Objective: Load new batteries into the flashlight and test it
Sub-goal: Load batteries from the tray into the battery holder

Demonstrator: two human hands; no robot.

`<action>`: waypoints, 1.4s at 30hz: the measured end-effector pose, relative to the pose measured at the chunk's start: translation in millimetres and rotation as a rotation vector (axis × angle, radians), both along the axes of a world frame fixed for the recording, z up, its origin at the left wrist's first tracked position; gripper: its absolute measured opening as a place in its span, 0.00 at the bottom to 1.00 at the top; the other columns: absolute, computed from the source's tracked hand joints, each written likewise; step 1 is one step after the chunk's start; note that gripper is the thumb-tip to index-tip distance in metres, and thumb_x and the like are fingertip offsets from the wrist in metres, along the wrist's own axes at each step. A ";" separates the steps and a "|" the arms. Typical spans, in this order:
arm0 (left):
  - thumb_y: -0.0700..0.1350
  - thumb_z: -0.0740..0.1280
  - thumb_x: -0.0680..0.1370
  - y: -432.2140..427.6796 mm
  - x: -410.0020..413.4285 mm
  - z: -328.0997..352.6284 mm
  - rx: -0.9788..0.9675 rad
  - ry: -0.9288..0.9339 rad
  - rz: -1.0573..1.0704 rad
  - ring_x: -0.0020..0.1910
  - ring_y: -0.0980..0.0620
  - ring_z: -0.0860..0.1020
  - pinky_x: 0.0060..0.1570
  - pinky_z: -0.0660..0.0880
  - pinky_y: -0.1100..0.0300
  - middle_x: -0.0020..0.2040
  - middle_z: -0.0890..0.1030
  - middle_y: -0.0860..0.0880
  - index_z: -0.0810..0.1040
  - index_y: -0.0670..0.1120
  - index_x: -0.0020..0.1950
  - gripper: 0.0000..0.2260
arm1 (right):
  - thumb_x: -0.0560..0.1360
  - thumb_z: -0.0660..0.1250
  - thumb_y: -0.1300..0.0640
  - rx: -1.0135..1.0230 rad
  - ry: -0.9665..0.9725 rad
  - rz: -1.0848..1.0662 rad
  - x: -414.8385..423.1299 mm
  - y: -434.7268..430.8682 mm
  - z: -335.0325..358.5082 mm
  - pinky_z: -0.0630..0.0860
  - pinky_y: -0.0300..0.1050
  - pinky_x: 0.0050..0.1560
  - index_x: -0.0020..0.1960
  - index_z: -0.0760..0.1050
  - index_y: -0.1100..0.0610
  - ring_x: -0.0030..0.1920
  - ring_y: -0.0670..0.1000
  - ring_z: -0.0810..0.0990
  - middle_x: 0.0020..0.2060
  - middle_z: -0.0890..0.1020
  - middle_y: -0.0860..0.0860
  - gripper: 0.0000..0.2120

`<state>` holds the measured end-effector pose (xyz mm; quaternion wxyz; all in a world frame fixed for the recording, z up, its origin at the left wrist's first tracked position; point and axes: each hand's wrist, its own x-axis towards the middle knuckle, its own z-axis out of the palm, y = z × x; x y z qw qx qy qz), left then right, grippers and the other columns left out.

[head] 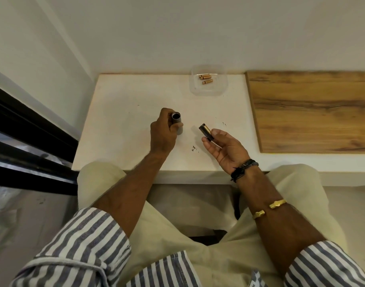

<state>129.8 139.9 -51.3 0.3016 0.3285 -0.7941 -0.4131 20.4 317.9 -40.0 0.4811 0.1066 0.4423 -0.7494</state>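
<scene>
gripping the open flashlight tube (177, 123) upright on the counter (119, 125), the left hand (163, 135) steadies it. at its three o'clock the right hand (223, 148) pinches the battery cartridge (205, 132). loose batteries (205, 78) lie at one o'clock. likely next: align the cartridge and slide it in.

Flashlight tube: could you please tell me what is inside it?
The flashlight tube shows only a dark hollow at its open end; deeper is unseen, and the left hand wraps its barrel.
</scene>
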 end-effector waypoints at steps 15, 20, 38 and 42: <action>0.39 0.71 0.78 28.6 13.6 33.8 -0.030 0.137 0.203 0.56 0.62 0.80 0.56 0.75 0.71 0.59 0.82 0.52 0.76 0.43 0.65 0.16 | 0.77 0.71 0.65 -0.048 0.021 0.010 4.8 -3.5 10.6 0.86 0.47 0.47 0.51 0.81 0.62 0.51 0.58 0.88 0.54 0.86 0.63 0.04; 0.46 0.65 0.82 62.2 17.9 41.8 0.448 0.066 -0.090 0.53 0.48 0.84 0.57 0.81 0.48 0.53 0.85 0.44 0.80 0.41 0.62 0.12 | 0.77 0.69 0.66 -0.131 0.032 0.072 14.7 -3.3 19.8 0.86 0.47 0.49 0.49 0.79 0.65 0.51 0.59 0.88 0.52 0.86 0.64 0.01; 0.39 0.68 0.80 60.5 29.5 42.2 1.080 0.122 -0.111 0.52 0.40 0.85 0.52 0.83 0.48 0.58 0.84 0.38 0.79 0.42 0.64 0.12 | 0.75 0.76 0.60 0.385 1.171 0.390 21.2 4.9 22.8 0.86 0.42 0.42 0.51 0.86 0.57 0.37 0.48 0.87 0.39 0.88 0.50 0.05; 0.40 0.69 0.79 61.2 29.5 41.7 1.022 0.101 -0.096 0.53 0.41 0.85 0.52 0.83 0.48 0.59 0.83 0.39 0.80 0.45 0.63 0.12 | 0.74 0.76 0.57 0.450 1.411 0.401 23.6 3.7 22.6 0.79 0.30 0.43 0.51 0.85 0.51 0.36 0.38 0.84 0.42 0.86 0.42 0.06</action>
